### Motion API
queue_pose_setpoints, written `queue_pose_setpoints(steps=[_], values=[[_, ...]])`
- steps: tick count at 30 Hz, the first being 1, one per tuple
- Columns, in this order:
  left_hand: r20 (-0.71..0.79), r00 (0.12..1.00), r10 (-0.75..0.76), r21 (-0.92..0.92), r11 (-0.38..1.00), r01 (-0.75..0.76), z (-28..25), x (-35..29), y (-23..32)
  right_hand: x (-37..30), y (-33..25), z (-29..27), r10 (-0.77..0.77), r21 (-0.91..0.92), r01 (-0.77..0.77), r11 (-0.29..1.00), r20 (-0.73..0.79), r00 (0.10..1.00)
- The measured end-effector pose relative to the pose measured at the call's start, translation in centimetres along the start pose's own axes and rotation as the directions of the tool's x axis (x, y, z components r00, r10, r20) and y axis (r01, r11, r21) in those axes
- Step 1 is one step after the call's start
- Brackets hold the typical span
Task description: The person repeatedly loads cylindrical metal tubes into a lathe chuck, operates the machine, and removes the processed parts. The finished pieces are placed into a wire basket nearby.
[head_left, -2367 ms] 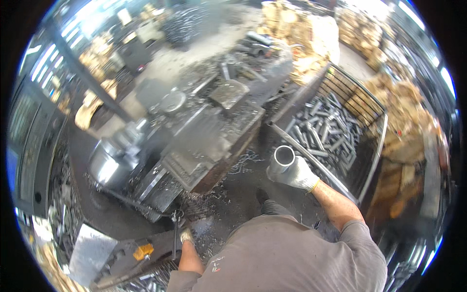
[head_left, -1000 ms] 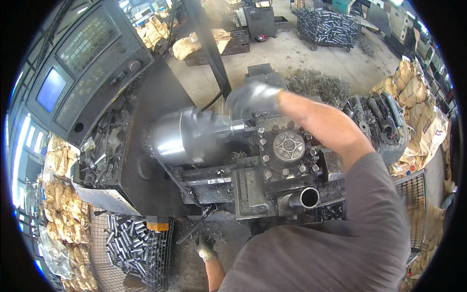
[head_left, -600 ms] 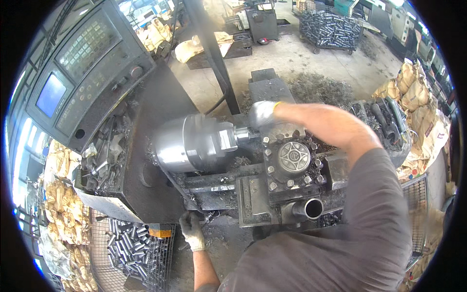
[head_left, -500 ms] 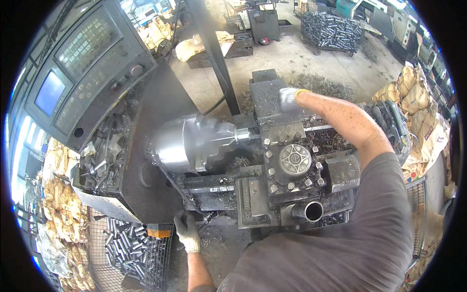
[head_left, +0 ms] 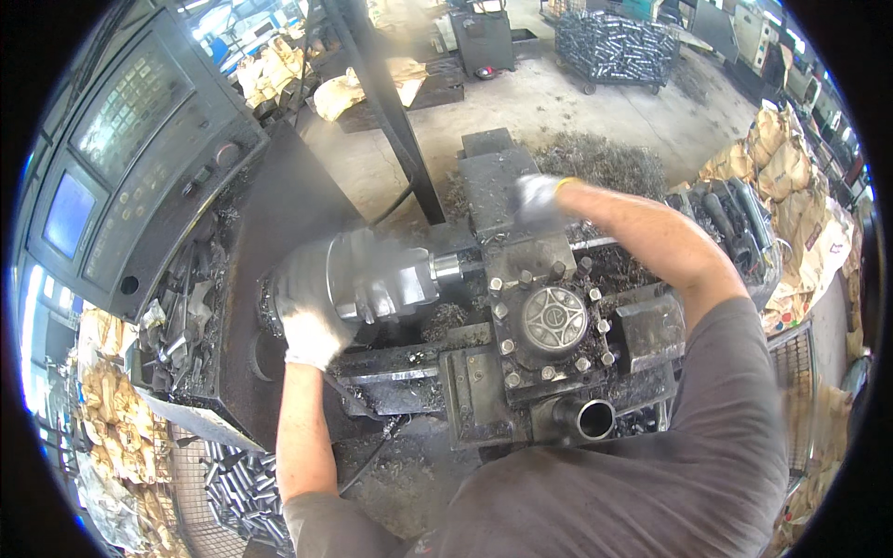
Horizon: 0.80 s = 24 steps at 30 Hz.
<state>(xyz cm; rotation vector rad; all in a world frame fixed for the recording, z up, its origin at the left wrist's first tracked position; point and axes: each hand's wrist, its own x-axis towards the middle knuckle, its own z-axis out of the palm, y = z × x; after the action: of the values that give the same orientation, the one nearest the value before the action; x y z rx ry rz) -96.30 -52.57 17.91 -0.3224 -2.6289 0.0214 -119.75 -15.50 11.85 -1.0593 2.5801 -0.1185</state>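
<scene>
My left hand, in a white glove with grey-coated fingers, lies over the left side of the lathe chuck. Its fingers look stretched along the round metal, though somewhat blurred. Out of the chuck's smeared jaws sticks a short shiny metal tube, pointing right toward the carriage. Across the machine, my right hand, gloved too, is at the dark slide block; motion hides its fingers. Between the arms stands the bolted tool post with a star-patterned round cap. Another open-ended tube lies at the carriage's near side.
A control panel with a lit screen rises at left, above a tray of tools and scraps. Mesh bins of metal tubes stand at lower left and far back. Metal shavings cover the floor behind the machine.
My left hand has risen from below the machine's front edge onto the chuck. My right hand stays at the slide block, blurred. The whole view has shifted slightly.
</scene>
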Motion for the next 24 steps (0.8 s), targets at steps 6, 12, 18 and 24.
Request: queue_pose_setpoints(steps=[6, 12, 18, 24], values=[[0.347, 0.902, -0.257, -0.082, 0.950, 0.302, 0.0, 5.4, -2.4, 1.2, -7.5, 0.3, -0.233, 0.144, 0.204, 0.968, 0.228, 0.945], [-0.320, 0.947, -0.026, -0.070, 0.998, 0.004, 2.6, -0.4, -0.4, -4.0, 10.6, -3.9, 0.444, -0.165, -0.513, 0.843, -0.327, 0.835], [-0.216, 0.973, -0.079, -0.097, 0.994, 0.059, 1.9, -0.2, -0.8, 1.9, -10.8, 0.7, -0.229, 0.195, 0.240, 0.951, -0.078, 0.970], [-0.337, 0.936, -0.101, -0.033, 0.995, 0.096, 3.0, -2.7, -1.4, 5.8, -10.4, -0.8, -0.160, 0.275, -0.007, 0.961, 0.580, 0.798]])
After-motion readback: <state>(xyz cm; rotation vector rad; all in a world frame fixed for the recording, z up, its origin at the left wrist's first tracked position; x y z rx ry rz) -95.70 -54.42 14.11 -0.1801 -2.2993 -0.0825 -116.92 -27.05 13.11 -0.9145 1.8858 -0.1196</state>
